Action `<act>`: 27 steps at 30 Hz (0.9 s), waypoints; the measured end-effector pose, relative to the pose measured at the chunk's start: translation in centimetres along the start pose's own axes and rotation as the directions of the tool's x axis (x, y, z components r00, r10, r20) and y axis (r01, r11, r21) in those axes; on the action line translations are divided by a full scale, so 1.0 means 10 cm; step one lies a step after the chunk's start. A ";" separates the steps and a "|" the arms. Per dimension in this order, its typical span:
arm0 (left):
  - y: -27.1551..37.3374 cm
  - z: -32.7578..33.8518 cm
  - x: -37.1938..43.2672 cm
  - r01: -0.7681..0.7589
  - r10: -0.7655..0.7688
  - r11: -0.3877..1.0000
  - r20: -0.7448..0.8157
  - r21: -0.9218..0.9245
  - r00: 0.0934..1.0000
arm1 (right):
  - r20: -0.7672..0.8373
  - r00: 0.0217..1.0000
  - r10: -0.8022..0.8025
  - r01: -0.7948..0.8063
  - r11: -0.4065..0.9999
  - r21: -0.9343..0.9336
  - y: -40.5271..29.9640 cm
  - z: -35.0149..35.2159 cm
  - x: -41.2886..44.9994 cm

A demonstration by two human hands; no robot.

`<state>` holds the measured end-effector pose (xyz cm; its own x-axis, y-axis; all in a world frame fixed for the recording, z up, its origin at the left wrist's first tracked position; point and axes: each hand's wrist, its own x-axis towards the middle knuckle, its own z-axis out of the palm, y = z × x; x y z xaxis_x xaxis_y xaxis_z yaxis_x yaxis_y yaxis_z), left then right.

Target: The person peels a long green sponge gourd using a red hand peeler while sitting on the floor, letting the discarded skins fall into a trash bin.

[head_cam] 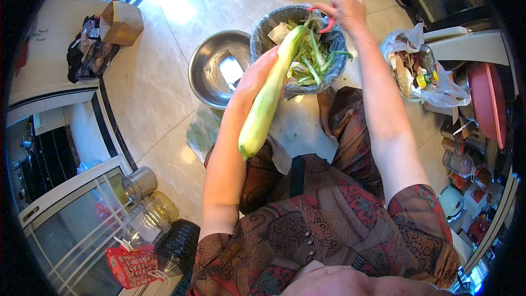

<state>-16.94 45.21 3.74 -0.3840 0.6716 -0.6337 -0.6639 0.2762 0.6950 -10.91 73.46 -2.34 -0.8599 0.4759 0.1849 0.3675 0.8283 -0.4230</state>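
Observation:
My left hand (258,73) grips a long, pale green squash (267,105) from the side. Its narrow stem end points away from me, over a waste bin (340,69) lined with a thin plastic bag; the thick end hangs towards my lap. In my right hand (348,13) is a red Y-shaped peeler (330,22), close to the stem end; whether its blade touches the squash is hidden. Green vegetable scraps (310,68) and a piece of brown paper or card (279,33) fill the bin. One green stalk sticks out over its right rim.
A steel basin (195,65) holding a flat shiny object (231,70) stands left of the bin. A clear plastic bag (203,129) lies on the tiles. Right are a filled bag (446,86) and a pink basin (489,102); plastic jugs (162,207) stand lower left.

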 end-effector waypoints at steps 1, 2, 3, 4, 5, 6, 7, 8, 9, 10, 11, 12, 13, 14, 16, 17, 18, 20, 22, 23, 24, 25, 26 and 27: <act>-0.05 -0.05 0.03 -0.030 0.029 0.999 0.047 0.013 0.998 | -0.024 0.996 0.089 -0.090 0.995 -0.047 0.15 -0.07 -0.02; -0.07 -0.10 0.04 -0.060 0.058 0.998 0.094 0.024 0.994 | -0.052 0.983 0.177 -0.181 0.979 -0.091 0.29 -0.14 -0.04; -0.09 -0.14 0.06 -0.057 0.055 0.998 0.091 0.022 0.994 | -0.074 0.962 0.263 -0.271 0.953 -0.133 0.30 -0.18 -0.06; -0.09 -0.19 0.09 -0.039 0.038 0.999 0.052 0.015 0.998 | -0.108 0.973 0.205 -0.216 0.970 -0.107 0.30 -0.19 -0.05; -0.09 -0.22 0.11 -0.021 0.021 1.000 0.013 0.008 1.000 | -0.104 0.973 0.206 -0.216 0.970 -0.107 0.27 -0.15 -0.05; -0.08 -0.20 0.13 -0.033 0.034 0.999 0.017 -0.038 0.999 | -0.137 0.977 0.161 -0.168 0.985 -0.042 0.21 -0.15 -0.04; -0.06 -0.21 0.13 -0.032 0.032 0.999 0.017 -0.036 0.999 | -0.170 0.979 0.115 -0.112 0.993 0.028 0.07 -0.14 -0.03; -0.05 -0.22 0.14 -0.016 0.017 0.999 0.009 -0.039 1.000 | -0.164 0.980 0.110 -0.102 0.993 0.058 -0.05 -0.16 -0.03; -0.04 -0.19 0.15 -0.003 0.003 0.999 0.005 -0.042 1.000 | -0.203 0.979 0.020 -0.007 0.998 0.062 -0.14 -0.16 -0.02; -0.05 -0.17 0.16 0.004 -0.003 0.996 0.009 -0.089 1.000 | -0.237 0.969 -0.071 0.089 0.994 0.066 -0.28 -0.14 -0.01; -0.05 -0.16 0.16 0.006 -0.005 0.996 0.008 -0.088 1.000 | -0.159 0.980 -0.117 0.131 0.988 0.085 -0.44 -0.10 -0.06; -0.05 -0.19 0.14 0.024 -0.022 0.991 0.016 -0.129 1.000 | -0.079 0.983 -0.167 0.175 0.978 0.113 -0.67 -0.06 -0.10; -0.05 -0.19 0.13 0.047 -0.042 0.985 0.035 -0.165 0.999 | -0.089 0.967 -0.239 0.245 0.967 0.065 -0.77 0.04 -0.15; -0.07 -0.21 0.13 0.054 -0.049 0.985 0.034 -0.161 0.998 | -0.099 0.955 -0.281 0.290 0.953 0.093 -0.88 0.14 -0.17; -0.09 -0.26 0.13 0.058 -0.042 0.989 0.117 -0.133 0.992 | -0.113 0.922 -0.370 0.383 0.916 0.121 -0.87 0.27 -0.12; -0.11 -0.26 0.12 0.060 -0.045 0.990 0.118 -0.130 0.992 | -0.115 0.923 -0.367 0.380 0.917 0.122 -0.72 0.29 -0.03; -0.09 -0.22 0.13 0.023 -0.010 0.994 0.124 -0.107 0.992 | -0.125 0.956 -0.264 0.268 0.963 0.015 -0.47 0.26 0.07; -0.01 -0.14 0.16 -0.024 0.031 0.997 0.099 -0.067 0.995 | -0.273 0.941 -0.197 0.190 0.980 -0.053 -0.18 0.23 0.09; -0.05 -0.17 0.12 -0.043 0.047 0.998 0.082 -0.045 0.996 | -0.272 0.936 -0.224 0.215 0.975 -0.063 -0.27 0.22 0.10; -0.05 -0.18 0.09 -0.043 0.046 0.998 0.073 -0.050 0.996 | -0.276 0.930 -0.244 0.231 0.970 -0.080 -0.31 0.21 0.10; -0.02 -0.15 0.07 -0.065 0.066 0.998 0.042 -0.025 0.997 | -0.236 0.948 -0.216 0.215 0.976 -0.030 -0.27 0.22 0.13; -0.01 -0.13 0.06 -0.086 0.086 0.996 0.011 0.000 0.996 | -0.234 0.948 -0.217 0.216 0.976 -0.033 -0.23 0.23 0.10; -0.04 -0.12 0.07 -0.087 0.087 0.996 0.012 -0.002 0.996 | -0.218 0.951 -0.218 0.211 0.976 -0.058 -0.19 0.24 0.09; -0.06 -0.10 0.10 -0.106 0.106 0.994 0.016 0.037 0.994 | -0.205 0.953 -0.221 0.209 0.975 -0.080 -0.18 0.24 0.09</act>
<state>-17.54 45.03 2.32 -0.4417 0.7078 -0.5513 -0.5950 0.2288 0.7705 -13.18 71.67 -3.50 -0.8284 0.3310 0.4518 0.2068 0.9304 -0.3025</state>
